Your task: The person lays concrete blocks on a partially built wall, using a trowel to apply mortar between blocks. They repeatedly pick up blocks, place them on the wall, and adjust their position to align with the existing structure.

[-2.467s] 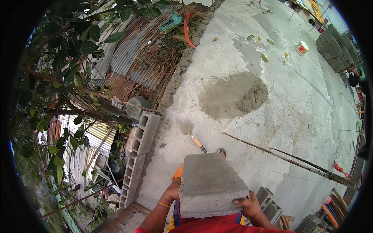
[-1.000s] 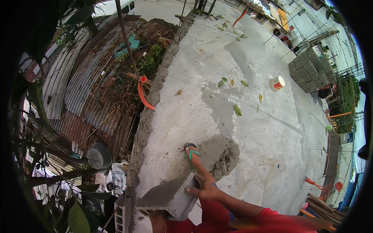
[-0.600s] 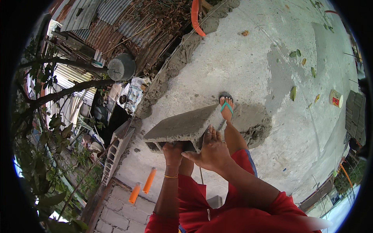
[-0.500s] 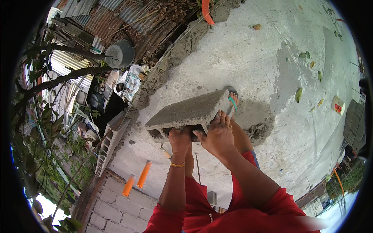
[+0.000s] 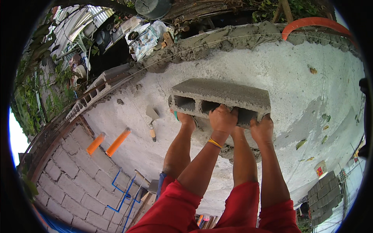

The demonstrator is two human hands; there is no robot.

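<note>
A grey concrete hollow block [image 5: 221, 90] is held up in front of my legs, its open cells facing me. My left hand [image 5: 223, 118] grips its lower middle, fingers hooked into a cell. Closed on the block's right end is my right hand [image 5: 262, 130], fingers partly hidden at the end cell. Beneath and behind my arms lies a patch of wet mortar [image 5: 248, 153] on the concrete floor. A trowel [image 5: 152, 131] with a wooden handle rests on the floor to the left, apart from both hands. My feet are mostly hidden behind the block.
Along the far slab edge runs a mortar bed [image 5: 202, 48] with a taut string above it. Laid hollow blocks [image 5: 91, 95] line the left edge. Two orange pipes [image 5: 117, 142] stand near a block wall [image 5: 79, 182]. An orange corrugated hose [image 5: 318, 22] arches at far right; stacked blocks [image 5: 324, 198] sit lower right.
My body and view have turned right, toward the mortar-lined edge. The block has gone from tilted to nearly level, with both hands still gripping it. The trowel has come into fuller view.
</note>
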